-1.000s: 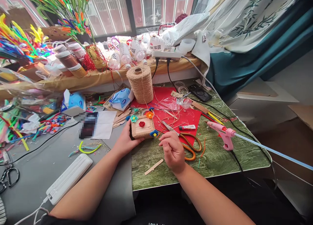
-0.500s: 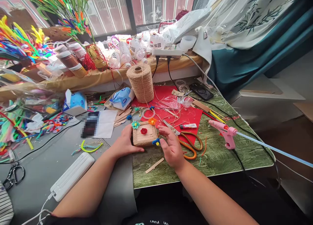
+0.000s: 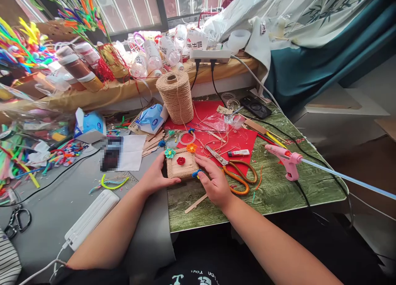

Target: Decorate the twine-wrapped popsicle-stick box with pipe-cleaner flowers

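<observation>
Loose wooden stick near the front edge of the green table, just short of the hands. Right hand: fingers bent against the box's right side, thumb at the blue flower on its near right corner. Left hand: thumb along the front, fingers round the left side. So box is held between both, at the table's left edge. Can't tell if it's lifted.

Risk 1: blue flower could shear off if the right thumb pushes sideways and its bond is weak.
Risk 2: squeezing too hard could bow the box walls.

Scissors just beyond the right hand, handles towards it; a careless outward swing could knock them. Glue gun towards the table's right edge, cord over the front edge: a snag could drag it off; nozzle may be hot.

Far side: twine spool, upright behind the box; its loose strands could catch fingers.
</observation>
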`<state>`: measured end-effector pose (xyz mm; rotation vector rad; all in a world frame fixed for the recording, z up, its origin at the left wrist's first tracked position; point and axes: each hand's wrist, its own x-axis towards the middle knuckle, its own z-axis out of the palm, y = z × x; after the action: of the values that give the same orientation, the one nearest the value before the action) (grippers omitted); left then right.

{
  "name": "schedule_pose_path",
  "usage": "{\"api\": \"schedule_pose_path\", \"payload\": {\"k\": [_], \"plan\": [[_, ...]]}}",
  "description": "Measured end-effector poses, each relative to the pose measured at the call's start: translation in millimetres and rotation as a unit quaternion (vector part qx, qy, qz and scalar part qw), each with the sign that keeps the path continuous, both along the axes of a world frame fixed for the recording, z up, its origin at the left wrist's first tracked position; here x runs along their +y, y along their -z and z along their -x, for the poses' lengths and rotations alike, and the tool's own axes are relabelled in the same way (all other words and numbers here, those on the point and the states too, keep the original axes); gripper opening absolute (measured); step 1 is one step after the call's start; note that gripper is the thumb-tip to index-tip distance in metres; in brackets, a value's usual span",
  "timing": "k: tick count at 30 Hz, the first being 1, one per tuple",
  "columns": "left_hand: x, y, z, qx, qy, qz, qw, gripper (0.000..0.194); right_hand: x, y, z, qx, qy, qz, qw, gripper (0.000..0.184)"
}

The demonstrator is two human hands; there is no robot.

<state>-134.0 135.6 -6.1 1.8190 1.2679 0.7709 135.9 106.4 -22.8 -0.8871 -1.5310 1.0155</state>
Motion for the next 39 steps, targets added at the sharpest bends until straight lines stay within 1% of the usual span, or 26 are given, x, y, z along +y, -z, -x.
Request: {"api": "schedule_pose_path", "payload": {"k": [4,7,9,11,12,13,16,17,19,21,22,24,25,26,27,28,30,31,32,33,35,36,39], "plan": [[1,1.1,0,-0.004,-0.010,0.005,1.000,0.104,2,-1.4,-1,0.003,0.001,0.000,1.000,0.040],[1,7.3,3,-0.027,-0.003,0.017,0.999,0.105,1,-2.2,-2,0.015,-0.003,0.014,1.000,0.039],[1,12.8,7,-0.038,0.019,0.015,0.999,0.116,0,-2.5,-2,0.023,-0.004,0.020,1.000,0.041],[2,17.1,10,-0.052,0.032,0.010,0.998,0.130,-1,-2.5,-2,0.022,-0.008,0.020,1.000,0.048],[2,18.4,11,-0.058,0.030,0.009,0.998,0.132,-1,-2.4,-2,0.016,-0.012,0.022,1.000,0.052],[3,18.8,11,-0.057,0.027,0.010,0.998,0.129,-2,-2.2,-2,0.006,-0.016,0.026,1.000,0.056],[5,15.1,6,-0.029,0.013,0.013,0.999,0.108,-1,-0.7,-3,-0.037,-0.022,0.034,0.999,0.068],[5,13.0,4,-0.017,0.010,0.007,1.000,0.104,-1,0.1,-2,-0.047,-0.018,0.032,0.998,0.070],[6,9.8,2,0.001,0.004,-0.010,1.000,0.101,-1,2.1,-2,-0.053,-0.011,0.026,0.998,0.071],[6,9.7,2,0.007,0.005,-0.014,1.000,0.101,-1,4.1,-2,-0.045,-0.010,0.027,0.999,0.069],[6,11.0,3,0.001,0.010,-0.012,1.000,0.104,-1,4.8,-1,-0.040,-0.009,0.029,0.999,0.068],[6,14.4,7,-0.026,0.030,-0.015,0.999,0.118,-1,5.3,0,-0.035,-0.005,0.027,0.999,0.065],[5,15.3,8,-0.044,0.036,-0.029,0.998,0.123,-1,5.0,0,-0.034,-0.001,0.024,0.999,0.065],[4,14.8,8,-0.059,0.029,-0.055,0.996,0.122,-1,4.4,1,-0.032,0.005,0.019,0.999,0.066],[2,12.4,7,-0.066,0.005,-0.092,0.994,0.116,-1,3.5,2,-0.031,0.012,0.013,0.999,0.066],[0,7.8,5,-0.060,-0.030,-0.138,0.988,0.103,-1,2.6,3,-0.029,0.018,0.008,0.999,0.066],[-6,-7.6,-5,-0.001,-0.095,-0.235,0.967,0.069,-1,0.8,4,-0.031,0.024,-0.002,0.999,0.065],[-9,-17.5,-12,0.045,-0.097,-0.273,0.956,0.053,-1,0.1,4,-0.035,0.024,-0.006,0.999,0.064],[-11,-27.8,-19,0.093,-0.068,-0.294,0.949,0.038,-1,-0.5,4,-0.040,0.022,-0.011,0.999,0.063],[-12,-37.9,-26,0.133,-0.039,-0.300,0.944,0.031,-1,-1.0,4,-0.043,0.021,-0.015,0.999,0.062],[-11,-54.2,-38,0.193,-0.003,-0.294,0.936,0.031,-1,-1.7,3,-0.045,0.020,-0.019,0.999,0.061],[-9,-59.8,-43,0.214,0.003,-0.291,0.933,0.033,-1,-2.0,2,-0.044,0.020,-0.019,0.999,0.060],[-2,-66.9,-51,0.251,0.010,-0.283,0.926,0.035,-1,-2.8,1,-0.035,0.015,-0.010,0.999,0.059]]}}
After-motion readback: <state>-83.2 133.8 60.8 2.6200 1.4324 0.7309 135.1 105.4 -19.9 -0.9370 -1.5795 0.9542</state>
